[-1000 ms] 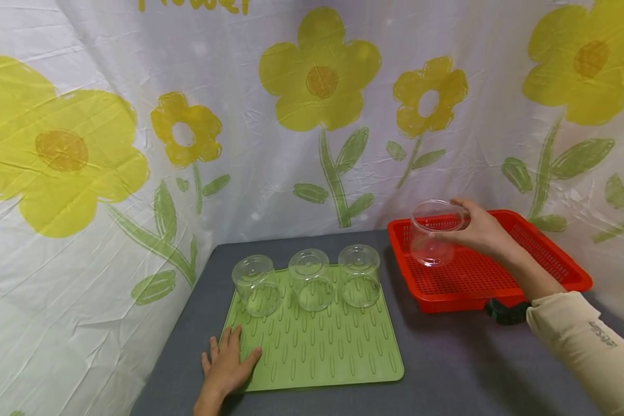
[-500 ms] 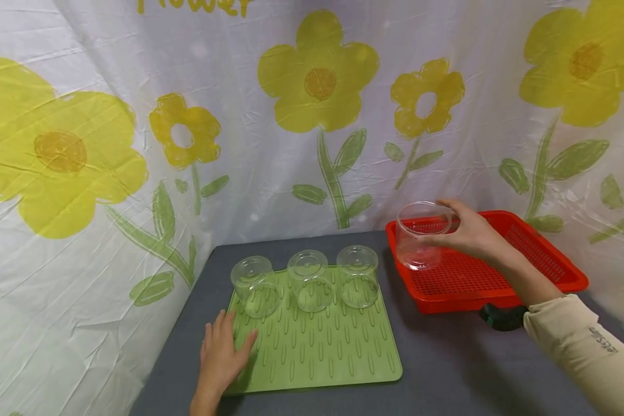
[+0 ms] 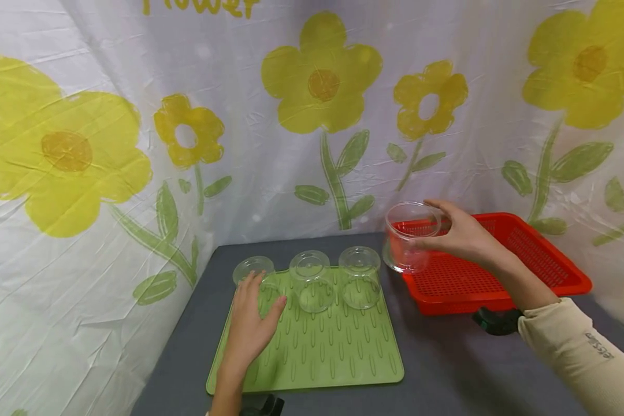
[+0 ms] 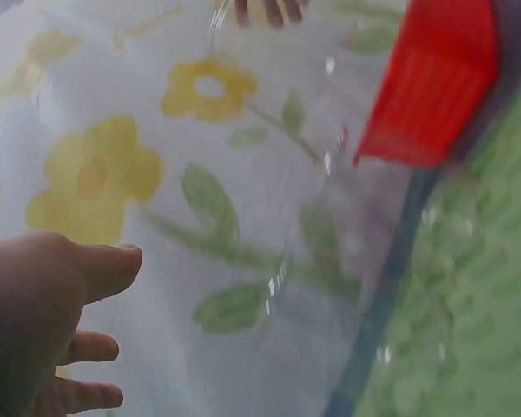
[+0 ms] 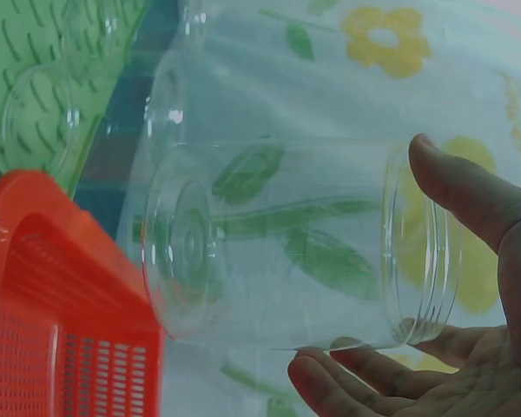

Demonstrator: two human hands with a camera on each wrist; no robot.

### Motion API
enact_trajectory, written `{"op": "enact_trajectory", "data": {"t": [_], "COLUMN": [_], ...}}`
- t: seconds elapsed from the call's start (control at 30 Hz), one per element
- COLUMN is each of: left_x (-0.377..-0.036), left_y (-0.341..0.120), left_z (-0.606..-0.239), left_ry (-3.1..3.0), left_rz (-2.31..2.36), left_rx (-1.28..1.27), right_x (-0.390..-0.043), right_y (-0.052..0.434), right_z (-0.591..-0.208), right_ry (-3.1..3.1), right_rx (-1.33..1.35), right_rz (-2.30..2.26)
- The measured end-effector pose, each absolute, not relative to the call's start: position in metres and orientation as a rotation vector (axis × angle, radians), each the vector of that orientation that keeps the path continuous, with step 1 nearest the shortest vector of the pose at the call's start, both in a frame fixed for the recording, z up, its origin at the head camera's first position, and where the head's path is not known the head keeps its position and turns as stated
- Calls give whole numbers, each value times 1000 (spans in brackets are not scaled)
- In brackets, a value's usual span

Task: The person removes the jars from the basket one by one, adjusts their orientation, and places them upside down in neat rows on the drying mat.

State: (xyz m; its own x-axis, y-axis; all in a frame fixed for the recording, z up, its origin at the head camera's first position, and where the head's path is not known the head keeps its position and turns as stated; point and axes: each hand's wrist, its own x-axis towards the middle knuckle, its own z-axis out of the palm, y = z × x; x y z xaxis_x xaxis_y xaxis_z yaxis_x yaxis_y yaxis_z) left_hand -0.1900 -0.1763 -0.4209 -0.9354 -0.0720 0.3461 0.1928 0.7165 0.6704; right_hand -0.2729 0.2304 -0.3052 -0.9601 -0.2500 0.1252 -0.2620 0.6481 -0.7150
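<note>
My right hand [image 3: 449,231] grips a clear plastic jar [image 3: 408,237] by its rim, upright, in the air over the left edge of the red basket [image 3: 504,271]. In the right wrist view the thumb [image 5: 469,191] and fingers [image 5: 347,382] clasp the jar [image 5: 295,243] at its open end. Three more clear jars stand upside down in a row at the back of the green ribbed mat [image 3: 333,352]. My left hand [image 3: 255,312] lies flat on the mat, fingers straight, its fingertips at the leftmost jar [image 3: 252,268], which it partly hides.
The middle jar [image 3: 312,280] and right jar [image 3: 360,276] stand free on the mat. A black object [image 3: 491,320] sticks out under the basket's front. A flower-print sheet walls the grey table [image 3: 447,370] behind and at both sides.
My left hand slid forward along the mat from its near left corner up to the leftmost jar. My right hand carried its jar leftward to the basket's left edge.
</note>
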Motion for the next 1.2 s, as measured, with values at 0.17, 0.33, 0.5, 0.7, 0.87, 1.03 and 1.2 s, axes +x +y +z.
{"op": "enact_trajectory", "data": {"t": [0.17, 0.33, 0.5, 0.7, 0.87, 1.03, 1.2], "left_x": [-206, -221, -234, -242, -245, -247, -249], "left_y": [-149, -124, -102, -83, -74, -66, -60], "left_z": [-402, -386, -377, -372, -370, -369, -370], "left_ry": [-2546, -2541, -2561, -2561, -2545, -2536, -2533], "left_rz": [-1129, -1214, -1266, -1334, -1362, -1429, -1444], "left_rx": [-221, -316, -384, -441, -477, -492, -513], "right_x": [-271, -269, -268, -266, -265, -266, -267], "right_y": [221, 211, 203, 193, 183, 171, 162], "right_z": [-303, -302, -303, -307, -310, -315, -323], "right_ry": [-2825, -2808, -2813, -2808, -2819, -2821, -2787], "right_rx": [468, 493, 506, 559, 616, 653, 705], "right_rz": [1271, 1306, 1295, 1276, 1283, 1318, 1370]}}
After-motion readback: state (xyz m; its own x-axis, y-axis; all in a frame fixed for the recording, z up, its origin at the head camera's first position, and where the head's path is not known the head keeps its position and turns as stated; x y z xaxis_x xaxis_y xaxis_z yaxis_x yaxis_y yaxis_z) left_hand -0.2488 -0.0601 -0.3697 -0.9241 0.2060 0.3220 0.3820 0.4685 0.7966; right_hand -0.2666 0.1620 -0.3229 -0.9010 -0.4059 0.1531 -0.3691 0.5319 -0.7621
